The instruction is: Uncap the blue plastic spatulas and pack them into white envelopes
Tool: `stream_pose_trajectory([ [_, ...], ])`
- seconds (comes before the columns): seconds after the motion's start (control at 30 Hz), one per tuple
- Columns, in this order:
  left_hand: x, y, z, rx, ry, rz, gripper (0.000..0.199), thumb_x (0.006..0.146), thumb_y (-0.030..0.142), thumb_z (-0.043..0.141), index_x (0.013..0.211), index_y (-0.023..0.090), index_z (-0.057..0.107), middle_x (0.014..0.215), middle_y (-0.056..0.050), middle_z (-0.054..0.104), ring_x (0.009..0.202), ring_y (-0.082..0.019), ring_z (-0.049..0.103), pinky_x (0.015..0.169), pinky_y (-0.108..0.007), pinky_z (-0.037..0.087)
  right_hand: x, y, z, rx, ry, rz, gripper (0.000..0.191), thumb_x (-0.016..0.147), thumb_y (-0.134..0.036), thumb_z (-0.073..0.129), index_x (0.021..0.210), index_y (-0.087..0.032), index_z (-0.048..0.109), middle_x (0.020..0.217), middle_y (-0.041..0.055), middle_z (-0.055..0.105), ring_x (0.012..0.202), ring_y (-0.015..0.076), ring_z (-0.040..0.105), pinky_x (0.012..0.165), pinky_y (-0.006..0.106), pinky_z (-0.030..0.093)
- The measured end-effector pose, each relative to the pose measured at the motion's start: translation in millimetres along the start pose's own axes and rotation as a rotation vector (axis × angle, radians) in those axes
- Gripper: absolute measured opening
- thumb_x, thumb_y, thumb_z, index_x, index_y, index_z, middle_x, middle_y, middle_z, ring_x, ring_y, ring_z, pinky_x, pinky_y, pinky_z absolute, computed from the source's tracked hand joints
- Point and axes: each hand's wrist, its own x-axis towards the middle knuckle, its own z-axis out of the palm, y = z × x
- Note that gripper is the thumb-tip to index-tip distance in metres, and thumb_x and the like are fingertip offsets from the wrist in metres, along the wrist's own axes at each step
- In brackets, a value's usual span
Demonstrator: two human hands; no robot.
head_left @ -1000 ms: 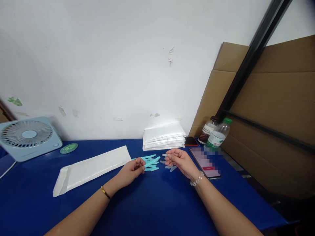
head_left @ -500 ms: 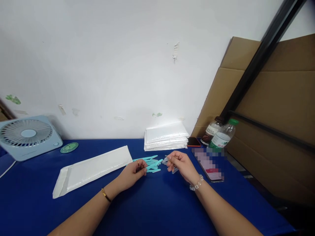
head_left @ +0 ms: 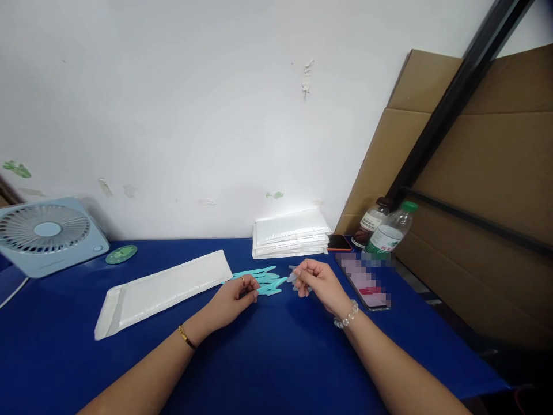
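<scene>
My left hand (head_left: 233, 301) pinches a slim turquoise eyebrow razor (head_left: 276, 284), its tip pointing right. Several more turquoise razors (head_left: 256, 271) lie on the table just behind those fingers. A small translucent plastic cap (head_left: 291, 277) is between the thumb and fingers of my right hand (head_left: 318, 281), close to the razor's tip; whether the two touch I cannot tell. More translucent pieces lie partly hidden beneath and behind my right hand. To the left of my left hand a long white padded envelope (head_left: 166, 294) lies flat.
A stack of white padded envelopes (head_left: 291, 233) stands against the wall. On the right are a phone (head_left: 363, 282), another phone (head_left: 339, 242) and two bottles (head_left: 389, 233). A blue fan (head_left: 47, 236) and a green disc (head_left: 121, 254) sit at left. Cardboard (head_left: 484, 173) borders the right side.
The view has tilted slightly, so everything sits a little higher. The cap in my right hand and the razor tip in my left have come closer together.
</scene>
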Motion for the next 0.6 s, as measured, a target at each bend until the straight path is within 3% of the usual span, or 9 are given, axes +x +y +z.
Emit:
stream_pose_trajectory([
  [0.13,0,3,0.0,0.0,-0.002,-0.006,0.022,0.084,0.039,0.05,0.081,0.017,0.051,0.071,0.001,0.053,0.062,-0.011,0.042,0.059,-0.024,0.035,-1,0,-1,-0.014,-0.009,0.007,0.03,0.081,-0.044,0.063,0.075,-0.016,0.057,0.061,0.0001,0.064,0.045,0.0091,0.058,0.044,0.02,0.042],
  [0.37,-4,5,3.3,-0.019,-0.036,-0.034,0.025,0.083,0.042,0.051,0.083,0.018,0.051,0.073,0.001,0.056,0.057,-0.01,0.048,0.056,-0.023,0.038,-4,2,12,-0.064,-0.147,0.037,0.034,0.078,-0.049,0.064,0.075,-0.016,0.056,0.064,0.0014,0.065,0.049,0.0118,0.061,0.045,0.022,0.044],
  [0.5,-11,10,4.7,0.029,-0.139,-0.079,0.022,0.083,0.039,0.051,0.086,0.018,0.056,0.071,0.0,0.061,0.059,-0.013,0.057,0.058,-0.024,0.042,-8,-7,2,-0.329,-0.271,0.033,0.03,0.08,-0.045,0.061,0.073,-0.017,0.063,0.062,0.0013,0.063,0.048,0.0105,0.056,0.045,0.022,0.04],
  [0.6,-16,16,6.8,0.217,-0.139,-0.017,0.021,0.083,0.037,0.051,0.081,0.02,0.064,0.074,-0.002,0.065,0.068,-0.016,0.058,0.063,-0.026,0.042,-8,-15,-17,-0.591,-0.186,-0.121,0.019,0.081,-0.035,0.061,0.076,-0.018,0.069,0.068,0.0024,0.063,0.056,0.012,0.054,0.051,0.024,0.041],
])
